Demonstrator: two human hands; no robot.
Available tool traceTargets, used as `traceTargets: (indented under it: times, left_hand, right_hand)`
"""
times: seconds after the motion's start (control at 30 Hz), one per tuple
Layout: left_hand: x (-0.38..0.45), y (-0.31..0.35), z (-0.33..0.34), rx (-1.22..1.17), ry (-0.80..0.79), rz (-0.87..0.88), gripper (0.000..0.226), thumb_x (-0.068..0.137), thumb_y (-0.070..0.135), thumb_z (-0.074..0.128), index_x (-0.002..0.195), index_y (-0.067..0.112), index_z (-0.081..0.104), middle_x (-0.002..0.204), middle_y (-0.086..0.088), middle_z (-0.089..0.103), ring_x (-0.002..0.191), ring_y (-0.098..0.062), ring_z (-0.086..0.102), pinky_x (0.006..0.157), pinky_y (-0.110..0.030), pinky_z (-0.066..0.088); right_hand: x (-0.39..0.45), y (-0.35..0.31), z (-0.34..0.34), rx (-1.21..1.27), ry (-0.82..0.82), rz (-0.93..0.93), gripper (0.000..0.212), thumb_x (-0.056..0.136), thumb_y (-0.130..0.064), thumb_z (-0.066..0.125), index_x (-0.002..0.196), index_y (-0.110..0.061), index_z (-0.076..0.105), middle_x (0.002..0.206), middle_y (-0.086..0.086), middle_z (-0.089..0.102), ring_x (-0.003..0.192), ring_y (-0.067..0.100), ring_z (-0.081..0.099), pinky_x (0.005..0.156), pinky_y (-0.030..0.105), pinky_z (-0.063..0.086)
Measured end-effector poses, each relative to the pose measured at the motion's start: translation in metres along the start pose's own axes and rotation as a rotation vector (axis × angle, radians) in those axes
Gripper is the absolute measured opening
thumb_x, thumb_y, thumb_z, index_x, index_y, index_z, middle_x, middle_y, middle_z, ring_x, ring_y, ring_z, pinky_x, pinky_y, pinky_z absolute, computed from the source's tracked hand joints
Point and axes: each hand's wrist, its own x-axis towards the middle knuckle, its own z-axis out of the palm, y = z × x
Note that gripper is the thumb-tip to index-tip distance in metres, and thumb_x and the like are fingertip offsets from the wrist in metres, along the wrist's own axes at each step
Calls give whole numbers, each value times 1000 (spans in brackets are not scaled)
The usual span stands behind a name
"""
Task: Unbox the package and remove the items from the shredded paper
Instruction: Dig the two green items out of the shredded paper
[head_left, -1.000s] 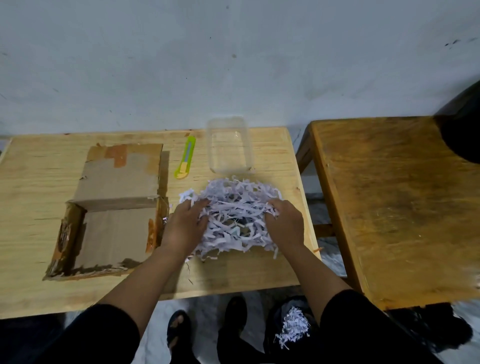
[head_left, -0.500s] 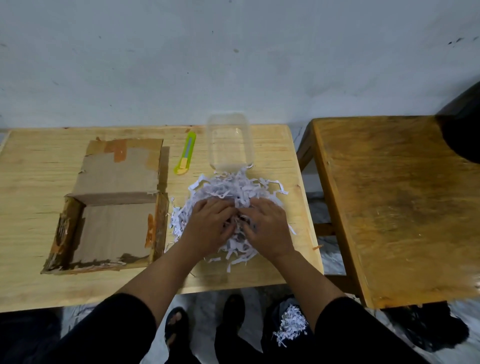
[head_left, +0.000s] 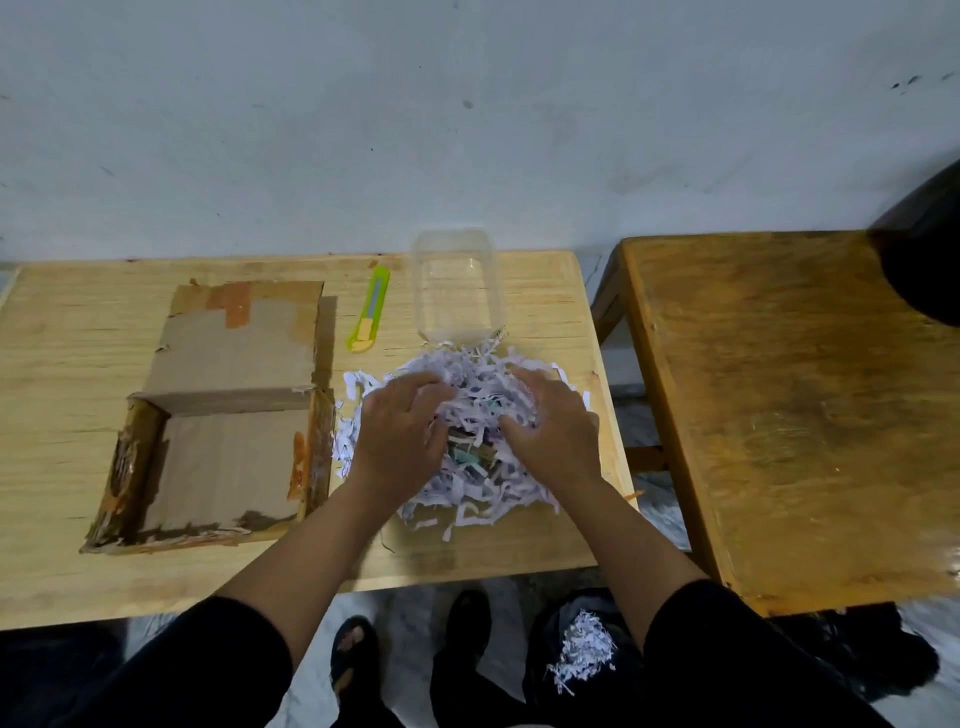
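A heap of white shredded paper (head_left: 478, 379) lies on the light wooden table (head_left: 62, 364), right of the opened, empty cardboard box (head_left: 223, 457). My left hand (head_left: 397, 436) and my right hand (head_left: 550, 426) rest in the heap, fingers curled into the strips, pulling them apart. In the gap between the hands small items (head_left: 470, 452) show, teal and dark, partly buried. Whether either hand grips an item is hidden by the paper.
A clear plastic tub (head_left: 457, 286) stands behind the heap, with a green-yellow box cutter (head_left: 369, 312) to its left. A darker wooden table (head_left: 789, 405) stands to the right. On the floor below sits a dark bag with shredded paper (head_left: 582, 649).
My hands met at the middle of the heap, then parted sideways. The paper has opened and small items now show between them.
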Motion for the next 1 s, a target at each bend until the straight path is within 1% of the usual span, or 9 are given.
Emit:
traceTargets:
  times: [0.07,0.17,0.27,0.4,0.57,0.7,0.8,0.87,1.0]
  left_hand:
    - [-4,7,-1,38,15,101,25,74,15,58,99,19,63,102,-4,63,99,-19,54,77,-35,38]
    - [-9,11,5,-4,-129,212,16,76,20,55,92,19,60,89,-3,63,86,-21,57,72,-34,42]
    - [-9,9,11,9,-253,184,21,82,27,48,96,16,59,93,-3,65,86,-25,60,72,-37,46]
    - [-6,1,13,84,-294,128,31,84,33,45,106,19,61,105,-1,67,99,-24,61,82,-36,44]
    - [-2,-17,12,111,-370,45,58,80,56,39,122,19,55,122,-4,62,114,-25,56,93,-39,41]
    - [-2,-25,11,70,-463,-12,93,72,81,20,131,15,47,132,-8,54,125,-28,46,102,-43,36]
    - [-2,-27,12,1,-529,-44,105,67,87,11,135,13,42,134,-11,50,126,-29,42,103,-44,36]
    - [-2,-24,10,-12,-488,-47,99,70,84,14,129,12,48,127,-11,57,118,-30,49,98,-42,41]
    - [-2,-19,8,85,-300,-19,61,80,68,34,104,17,60,98,-4,68,92,-28,62,77,-37,46]
  right_hand:
    - [-5,-5,-3,-139,95,-96,52,73,-38,61,124,-27,54,117,2,59,112,25,51,86,46,42]
    - [-12,-11,1,-149,245,-263,36,74,-30,57,108,-18,63,108,8,61,106,25,53,81,39,43]
    - [-19,-13,14,32,140,-370,18,79,-10,57,94,-5,66,92,12,63,90,21,56,77,28,47]
    - [-22,-4,25,35,0,-334,26,83,-16,47,97,-5,67,89,13,66,84,25,61,75,25,47]
    - [-14,5,20,-38,70,-243,20,78,-11,60,96,-5,65,92,13,65,89,28,61,71,30,50]
    - [-8,12,22,-49,-34,-65,42,83,-20,62,121,-5,56,121,15,59,116,29,50,94,36,44]
    - [-5,14,23,-26,-116,-23,45,86,-22,61,128,-7,51,130,14,54,124,28,44,101,35,37]
    - [-1,13,20,4,-170,-34,43,88,-23,60,128,-8,52,130,14,55,123,27,46,100,33,37]
    - [2,10,16,67,-278,-129,39,89,-23,60,125,-10,56,122,13,62,114,26,56,94,30,41]
